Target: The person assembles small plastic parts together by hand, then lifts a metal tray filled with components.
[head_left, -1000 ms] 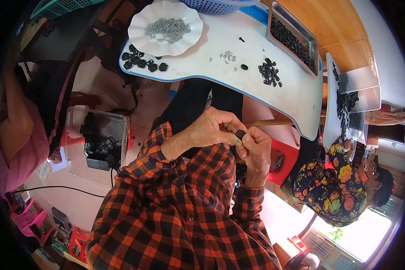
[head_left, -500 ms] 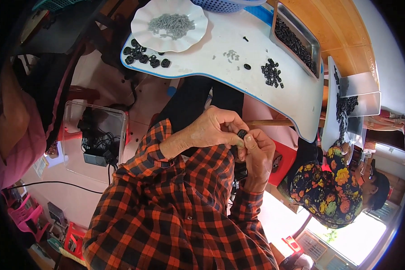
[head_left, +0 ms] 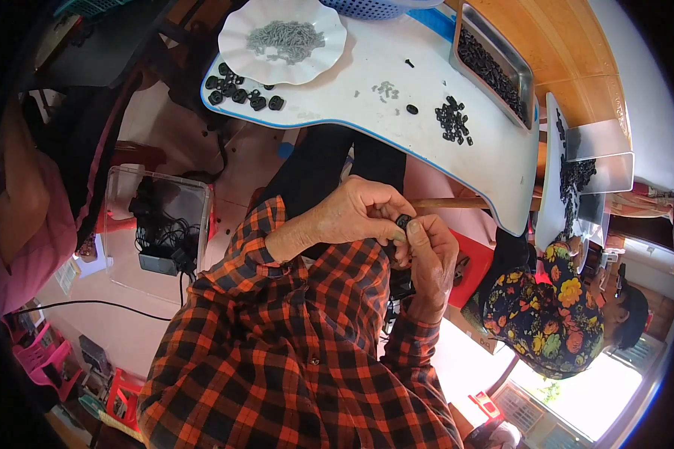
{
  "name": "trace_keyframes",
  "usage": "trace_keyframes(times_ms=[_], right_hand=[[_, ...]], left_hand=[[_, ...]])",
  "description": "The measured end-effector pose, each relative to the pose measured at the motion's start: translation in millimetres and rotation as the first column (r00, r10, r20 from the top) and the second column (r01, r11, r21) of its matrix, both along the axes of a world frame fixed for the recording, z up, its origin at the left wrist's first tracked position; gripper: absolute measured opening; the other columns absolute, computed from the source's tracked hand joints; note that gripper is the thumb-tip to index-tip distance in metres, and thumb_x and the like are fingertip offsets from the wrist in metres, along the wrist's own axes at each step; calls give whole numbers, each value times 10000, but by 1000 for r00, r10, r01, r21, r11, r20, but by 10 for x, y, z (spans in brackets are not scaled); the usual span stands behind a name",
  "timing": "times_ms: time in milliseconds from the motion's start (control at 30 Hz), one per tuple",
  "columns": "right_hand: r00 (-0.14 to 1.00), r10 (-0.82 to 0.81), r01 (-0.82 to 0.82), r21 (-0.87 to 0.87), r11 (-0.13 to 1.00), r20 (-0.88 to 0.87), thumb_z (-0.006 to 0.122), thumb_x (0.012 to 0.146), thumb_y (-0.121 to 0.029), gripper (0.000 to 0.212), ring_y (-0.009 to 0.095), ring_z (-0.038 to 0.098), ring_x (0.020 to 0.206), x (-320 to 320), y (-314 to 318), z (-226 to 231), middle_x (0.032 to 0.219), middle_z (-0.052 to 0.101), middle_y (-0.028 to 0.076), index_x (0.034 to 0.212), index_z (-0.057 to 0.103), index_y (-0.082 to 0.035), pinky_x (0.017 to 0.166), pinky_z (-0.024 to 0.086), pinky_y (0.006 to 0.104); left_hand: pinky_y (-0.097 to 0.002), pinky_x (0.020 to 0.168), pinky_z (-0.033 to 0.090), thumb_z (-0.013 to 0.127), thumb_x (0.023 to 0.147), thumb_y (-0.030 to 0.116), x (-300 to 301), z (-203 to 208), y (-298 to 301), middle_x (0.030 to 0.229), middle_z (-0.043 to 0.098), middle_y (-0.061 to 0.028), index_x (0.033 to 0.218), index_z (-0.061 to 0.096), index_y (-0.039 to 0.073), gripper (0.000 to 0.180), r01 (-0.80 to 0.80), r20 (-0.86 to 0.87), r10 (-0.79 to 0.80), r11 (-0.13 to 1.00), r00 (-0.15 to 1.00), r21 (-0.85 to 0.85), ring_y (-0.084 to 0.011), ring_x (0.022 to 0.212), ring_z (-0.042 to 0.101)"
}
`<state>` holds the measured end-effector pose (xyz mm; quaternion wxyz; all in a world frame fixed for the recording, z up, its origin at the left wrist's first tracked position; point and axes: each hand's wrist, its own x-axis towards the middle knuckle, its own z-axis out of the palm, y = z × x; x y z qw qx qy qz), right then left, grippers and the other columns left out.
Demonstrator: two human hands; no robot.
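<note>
Your hands pinch one small black part.
Left hand and right hand grasp the black part; at 12 o'clock, scalloped white plate holds grey pieces.

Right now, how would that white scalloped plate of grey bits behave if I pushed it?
The white scalloped plate looks thin, so probably light and easy to slide on the smooth white table. The loose grey bits would likely shift or spill.
</note>
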<state>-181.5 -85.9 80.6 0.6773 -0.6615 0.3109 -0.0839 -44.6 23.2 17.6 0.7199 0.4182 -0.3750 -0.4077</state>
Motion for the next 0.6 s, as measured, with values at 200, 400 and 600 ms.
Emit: trace_keyframes(times_ms=[200,400,600], right_hand=[[999,-20,20,-15,1000,-25,549,932,-179,205,73,487,514,8,53,33,656,575,51,842,535,5,470,382,190],[1000,27,-27,4,1000,-9,541,940,-156,176,75,526,559,-6,4,16,691,597,48,850,530,-6,503,413,189],[998,28,-30,35,999,55,553,931,-127,148,68,516,548,-12,-25,-37,686,595,44,848,538,-6,494,400,182]], left_hand=[[-204,574,523,723,794,52,13,3,15,796,671,-76,1010,624,-43,257,94,-78,-95,995,992,-18,-80,670,633],[-201,572,516,722,794,48,20,-8,11,791,663,-62,1014,627,-42,257,122,-120,-120,993,986,11,-81,654,628],[-198,559,506,721,793,43,9,-26,4,782,654,-56,1020,630,-36,257,126,-183,-124,992,975,0,-86,629,625]])
